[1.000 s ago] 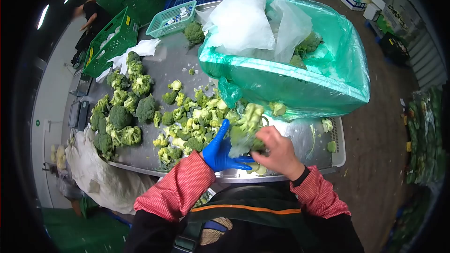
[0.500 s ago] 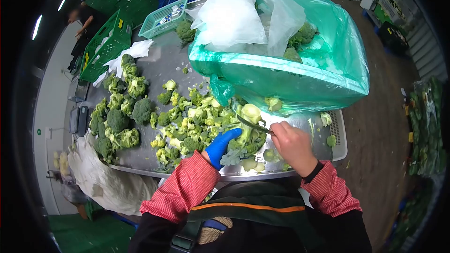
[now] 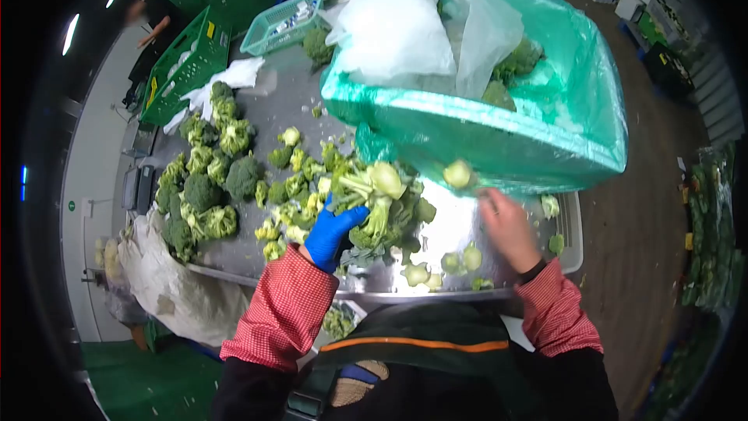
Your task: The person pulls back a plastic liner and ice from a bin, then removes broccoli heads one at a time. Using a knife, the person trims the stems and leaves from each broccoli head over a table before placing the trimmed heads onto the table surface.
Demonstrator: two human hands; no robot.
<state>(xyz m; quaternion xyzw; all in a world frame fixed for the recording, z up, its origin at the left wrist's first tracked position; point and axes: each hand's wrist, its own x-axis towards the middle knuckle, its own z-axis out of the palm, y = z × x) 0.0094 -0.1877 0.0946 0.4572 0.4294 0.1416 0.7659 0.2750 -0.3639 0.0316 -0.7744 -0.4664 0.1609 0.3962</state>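
My left hand (image 3: 333,230), in a blue glove, is closed around a broccoli head (image 3: 386,179) whose thick pale cut stem faces up. My right hand (image 3: 510,230), bare and blurred by motion, is closed to the right of the head, apart from it. It was gripping a knife a moment ago; the blade is too smeared to make out now. Near its fingertips a pale cut stem piece (image 3: 457,174) rests against the green-lined crate. More stem offcuts (image 3: 417,274) lie on the metal table below. Left of the blue glove spreads a pile of cut florets (image 3: 296,187).
A crate lined with green plastic (image 3: 483,136) holds broccoli and white bags at the back. Whole broccoli heads (image 3: 202,191) sit at the left. Behind are a light green basket (image 3: 284,23) and a green crate (image 3: 187,70). A person (image 3: 156,23) stands at far left.
My right hand has pulled away from the broccoli stem to the right. My left hand has shifted left and tilted the broccoli head. The view has moved slightly.
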